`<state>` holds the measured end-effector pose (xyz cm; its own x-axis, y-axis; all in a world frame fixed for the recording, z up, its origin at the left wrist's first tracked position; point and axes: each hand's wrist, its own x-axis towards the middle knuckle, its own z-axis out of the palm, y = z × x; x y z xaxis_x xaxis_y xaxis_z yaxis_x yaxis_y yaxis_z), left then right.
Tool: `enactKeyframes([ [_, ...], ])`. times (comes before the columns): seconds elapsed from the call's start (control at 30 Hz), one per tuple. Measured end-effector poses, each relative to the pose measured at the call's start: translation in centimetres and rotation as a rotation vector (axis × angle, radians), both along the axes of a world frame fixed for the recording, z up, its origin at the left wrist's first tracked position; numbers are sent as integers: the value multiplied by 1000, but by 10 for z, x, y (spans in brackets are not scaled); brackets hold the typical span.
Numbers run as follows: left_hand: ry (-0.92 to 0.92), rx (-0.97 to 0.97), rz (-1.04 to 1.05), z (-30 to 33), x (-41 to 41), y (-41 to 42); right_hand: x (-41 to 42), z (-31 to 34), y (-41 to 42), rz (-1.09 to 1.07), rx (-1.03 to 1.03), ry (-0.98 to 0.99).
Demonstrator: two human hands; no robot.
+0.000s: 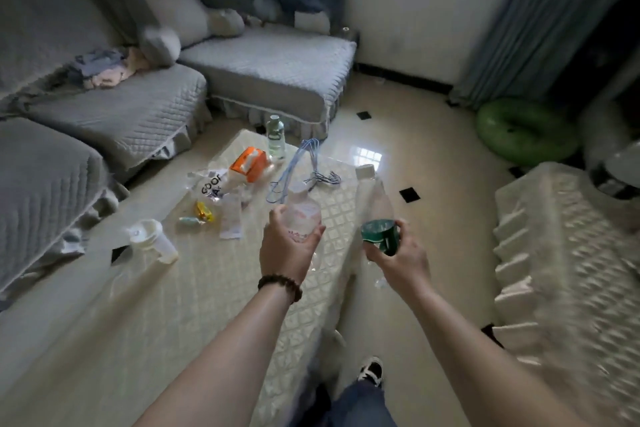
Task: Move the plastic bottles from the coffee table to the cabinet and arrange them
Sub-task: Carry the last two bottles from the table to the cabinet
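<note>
Stretching along the left side of the room, the grey sofa [114,114] is the biggest thing, and the coffee table [194,288] with its pale quilted cover stands just in front of it. A second covered piece of furniture [568,253] is at the right, well apart from the table, with bare floor between them. A green inflatable ring [523,132] lies on the floor near the curtain.

Both hands are held above the near end of the table. The left hand [285,250] is closed around the lower part of a clear bottle [303,210]; the fingers wrap its body and the neck points away from the person. The right hand [394,253] grips a bottle with a green label [375,211] at the label band, with the white cap at the far end, tilted away.

On the table, beyond the hands, a third bottle [276,135] stands upright at the far edge. Near it lies an orange tissue pack [250,163], beside blue wire hangers [304,170] and a clear plastic bag [211,184]. A white cup [150,239] lies on its side at the left edge. A small yellow wrapper [204,211] is beside the bag.
</note>
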<state>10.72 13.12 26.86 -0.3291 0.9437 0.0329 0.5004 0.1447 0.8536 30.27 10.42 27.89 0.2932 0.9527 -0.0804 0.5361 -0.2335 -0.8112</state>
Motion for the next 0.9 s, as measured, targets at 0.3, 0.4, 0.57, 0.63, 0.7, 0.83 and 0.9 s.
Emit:
enactKeyframes([
  [0.3,-39,-25,-405,0,146,8,127,0,-59,-397,8,43],
  [0.4,-58,-34,-511,2,203,10,171,-5,-73,-494,17,29],
  [0.57,-63,-53,-678,6,306,18,255,-18,-90,-652,8,43],
  [0.63,-73,-67,-741,4,349,23,290,-18,-95,-701,15,34],
  [0.7,-105,-89,-794,2,394,27,326,-17,-99,-745,12,22],
  [0.83,-150,-117,-905,6,478,27,393,-15,-110,-843,10,33],
  [0.9,-147,-128,-962,6,515,24,422,-16,-118,-877,11,23],
])
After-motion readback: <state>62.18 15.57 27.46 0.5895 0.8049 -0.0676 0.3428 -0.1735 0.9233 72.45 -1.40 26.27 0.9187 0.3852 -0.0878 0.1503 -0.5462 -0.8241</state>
